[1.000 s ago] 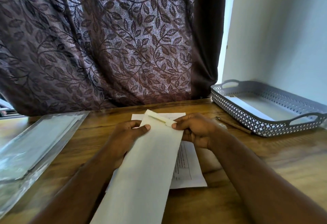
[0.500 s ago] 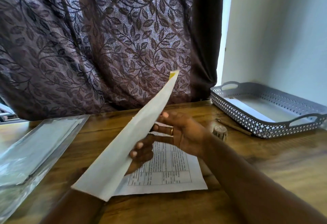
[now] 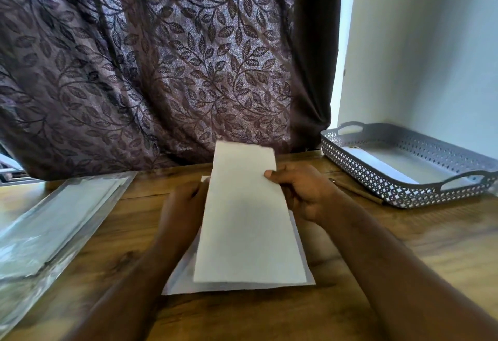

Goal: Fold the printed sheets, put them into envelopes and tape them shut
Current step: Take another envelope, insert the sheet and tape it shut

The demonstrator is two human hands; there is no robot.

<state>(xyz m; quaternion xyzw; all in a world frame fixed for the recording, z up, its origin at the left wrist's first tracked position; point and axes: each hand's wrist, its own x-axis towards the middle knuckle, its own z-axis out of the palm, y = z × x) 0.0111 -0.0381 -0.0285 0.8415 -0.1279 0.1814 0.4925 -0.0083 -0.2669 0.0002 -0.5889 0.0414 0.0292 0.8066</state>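
You've got the envelope (image 3: 248, 219) up in the centre of the frame, plain face toward you and top end tipped toward the curtain (image 3: 161, 71). Your left hand (image 3: 183, 206) is curled round its left edge, with the fingers tucked out of sight behind the paper. Your right hand (image 3: 307, 192) is pinching the right edge near the top. The flap side is turned away, so I can't tell whether it's filled or taped. Directly beneath it, flat on the table (image 3: 404, 260), lies a printed sheet (image 3: 177, 285), showing only at its lower corners and apparently not yet folded. This looks like envelope handling between sheets: one envelope in hand, one page waiting. If it's sealed, the next move would be to carry it right to the grey tray (image 3: 398, 195) at the right edge of the frame, clearing the thin stick (image 3: 358, 192) just in front of it. If it's empty, set it aside so both hands are free to crease the sheet. The plastic pack (image 3: 59, 216) lies at the left of the frame, well apart from your hands.
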